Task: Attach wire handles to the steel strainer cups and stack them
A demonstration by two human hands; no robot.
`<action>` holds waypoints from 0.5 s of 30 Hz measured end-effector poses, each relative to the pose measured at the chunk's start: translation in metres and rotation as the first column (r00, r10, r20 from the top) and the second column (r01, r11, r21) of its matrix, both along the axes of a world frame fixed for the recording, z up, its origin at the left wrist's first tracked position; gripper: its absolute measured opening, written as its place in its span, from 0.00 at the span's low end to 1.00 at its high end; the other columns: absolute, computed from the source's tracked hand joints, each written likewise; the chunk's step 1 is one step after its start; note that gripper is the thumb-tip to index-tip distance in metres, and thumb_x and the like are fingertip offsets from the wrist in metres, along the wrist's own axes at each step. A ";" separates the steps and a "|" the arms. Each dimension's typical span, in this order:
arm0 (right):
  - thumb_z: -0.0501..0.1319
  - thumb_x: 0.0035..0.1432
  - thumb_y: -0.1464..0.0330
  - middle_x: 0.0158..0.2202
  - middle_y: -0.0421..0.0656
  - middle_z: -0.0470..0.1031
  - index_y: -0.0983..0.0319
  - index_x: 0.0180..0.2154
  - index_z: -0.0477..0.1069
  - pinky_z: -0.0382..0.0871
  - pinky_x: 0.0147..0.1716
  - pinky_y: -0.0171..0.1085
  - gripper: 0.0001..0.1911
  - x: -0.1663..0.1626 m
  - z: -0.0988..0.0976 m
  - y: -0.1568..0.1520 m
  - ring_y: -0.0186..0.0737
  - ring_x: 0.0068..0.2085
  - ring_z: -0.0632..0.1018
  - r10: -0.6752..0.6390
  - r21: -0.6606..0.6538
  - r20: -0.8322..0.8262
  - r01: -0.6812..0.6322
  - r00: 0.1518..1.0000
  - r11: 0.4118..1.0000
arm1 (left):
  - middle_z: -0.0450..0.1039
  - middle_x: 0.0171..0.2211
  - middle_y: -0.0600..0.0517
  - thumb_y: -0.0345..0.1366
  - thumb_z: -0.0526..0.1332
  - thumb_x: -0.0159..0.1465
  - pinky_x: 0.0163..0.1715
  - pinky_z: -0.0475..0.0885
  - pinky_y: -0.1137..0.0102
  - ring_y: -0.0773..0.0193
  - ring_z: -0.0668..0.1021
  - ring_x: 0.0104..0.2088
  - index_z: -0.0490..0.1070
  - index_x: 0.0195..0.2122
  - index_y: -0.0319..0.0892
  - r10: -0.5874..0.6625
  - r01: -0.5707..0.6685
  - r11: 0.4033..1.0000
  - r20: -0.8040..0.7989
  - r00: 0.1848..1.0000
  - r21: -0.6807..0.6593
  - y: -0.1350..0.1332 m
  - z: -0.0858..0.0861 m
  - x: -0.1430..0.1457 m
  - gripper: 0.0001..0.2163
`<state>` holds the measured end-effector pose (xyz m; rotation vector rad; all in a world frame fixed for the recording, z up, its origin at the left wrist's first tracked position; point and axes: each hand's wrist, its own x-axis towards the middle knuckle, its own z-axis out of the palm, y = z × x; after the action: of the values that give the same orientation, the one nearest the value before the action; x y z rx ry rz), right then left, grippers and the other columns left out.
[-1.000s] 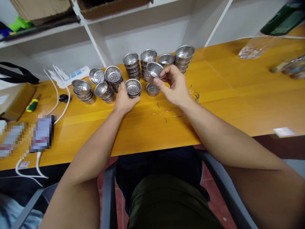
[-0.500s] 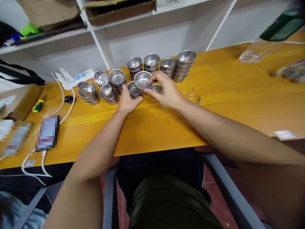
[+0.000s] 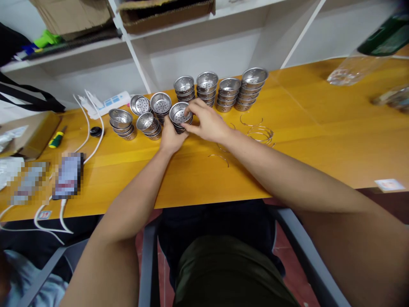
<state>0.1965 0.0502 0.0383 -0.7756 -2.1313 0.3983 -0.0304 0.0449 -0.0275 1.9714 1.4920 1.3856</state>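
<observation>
Several short stacks of small perforated steel strainer cups stand along the back of the orange table [image 3: 313, 140]. My right hand [image 3: 207, 123] pinches the top strainer cup [image 3: 180, 114] on the near stack in the middle. Its fingers are closed on the rim. My left hand [image 3: 170, 137] wraps round the base of that same stack from the front left. Thin wire rings [image 3: 260, 133] lie loose on the table to the right of my right hand.
More strainer stacks [image 3: 246, 88] stand at the back, others [image 3: 121, 121] to the left. A white power strip [image 3: 107, 102] with cables, a screwdriver [image 3: 57, 137], a cardboard box [image 3: 30, 134] and blurred items lie left. A clear plastic bag [image 3: 351, 64] lies far right. White shelving rises behind.
My right hand carried the strainer cup down and left from the air onto the stack held by my left hand. The left hand stayed at that stack.
</observation>
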 end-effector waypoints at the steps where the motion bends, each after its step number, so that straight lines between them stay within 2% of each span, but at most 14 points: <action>1: 0.76 0.75 0.65 0.67 0.53 0.81 0.54 0.55 0.81 0.80 0.78 0.74 0.12 -0.001 -0.001 0.000 0.68 0.70 0.84 0.001 0.003 0.008 -0.001 1.000 1.000 | 0.80 0.71 0.36 0.34 0.84 0.65 0.85 0.75 0.40 0.36 0.83 0.77 0.65 0.69 0.46 0.008 -0.008 1.000 0.001 1.000 0.005 0.001 -0.001 -0.001 0.37; 4: 0.75 0.77 0.65 0.73 0.54 0.78 0.54 0.59 0.83 0.78 0.82 0.73 0.12 -0.003 -0.007 -0.001 0.69 0.76 0.82 0.021 0.015 0.024 -0.021 0.999 1.000 | 0.79 0.73 0.34 0.30 0.82 0.65 0.87 0.74 0.40 0.36 0.82 0.78 0.66 0.69 0.45 0.013 -0.013 1.000 0.006 1.000 0.014 0.004 -0.005 -0.003 0.36; 6: 0.75 0.75 0.65 0.76 0.56 0.76 0.54 0.68 0.81 0.77 0.84 0.72 0.23 -0.003 -0.011 0.000 0.69 0.78 0.80 0.042 0.012 0.025 -0.043 0.999 0.999 | 0.78 0.73 0.34 0.27 0.80 0.64 0.87 0.74 0.40 0.36 0.82 0.77 0.67 0.70 0.44 0.015 -0.015 1.000 0.014 1.000 0.009 0.004 -0.008 -0.005 0.36; 8: 0.75 0.72 0.67 0.80 0.56 0.74 0.54 0.79 0.73 0.74 0.86 0.73 0.37 -0.004 -0.013 0.000 0.71 0.82 0.78 0.059 -0.002 0.021 -0.059 0.998 0.998 | 0.78 0.74 0.34 0.25 0.77 0.63 0.87 0.74 0.39 0.36 0.82 0.77 0.67 0.71 0.44 0.030 -0.030 1.000 0.026 0.999 0.000 0.005 -0.009 -0.006 0.37; 10: 0.74 0.71 0.67 0.84 0.56 0.71 0.53 0.85 0.64 0.72 0.87 0.74 0.47 -0.004 -0.015 0.001 0.72 0.85 0.74 0.067 -0.023 0.010 -0.066 0.998 0.998 | 0.77 0.75 0.34 0.25 0.77 0.63 0.88 0.72 0.37 0.35 0.81 0.79 0.67 0.71 0.44 0.053 -0.052 0.999 0.035 0.998 -0.010 0.005 -0.009 -0.008 0.37; 12: 0.74 0.71 0.66 0.86 0.57 0.69 0.54 0.87 0.59 0.70 0.88 0.74 0.50 -0.004 -0.017 0.002 0.73 0.87 0.71 0.074 -0.041 -0.001 -0.074 0.997 0.996 | 0.76 0.75 0.34 0.27 0.78 0.64 0.89 0.71 0.35 0.34 0.80 0.80 0.67 0.71 0.45 0.073 -0.072 0.997 0.040 0.997 -0.021 0.005 -0.007 -0.010 0.37; 15: 0.74 0.73 0.65 0.86 0.58 0.69 0.54 0.87 0.59 0.69 0.89 0.75 0.49 -0.003 -0.020 0.004 0.74 0.87 0.71 0.082 -0.048 -0.014 -0.083 0.997 0.995 | 0.76 0.75 0.33 0.29 0.80 0.64 0.89 0.71 0.36 0.33 0.80 0.80 0.67 0.72 0.44 0.093 -0.091 0.994 0.036 0.995 -0.058 0.003 -0.002 -0.009 0.37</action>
<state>0.1931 0.0544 0.0181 -0.7125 -2.1547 0.4991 -0.0398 0.0476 -0.0299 1.8533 1.6047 1.3942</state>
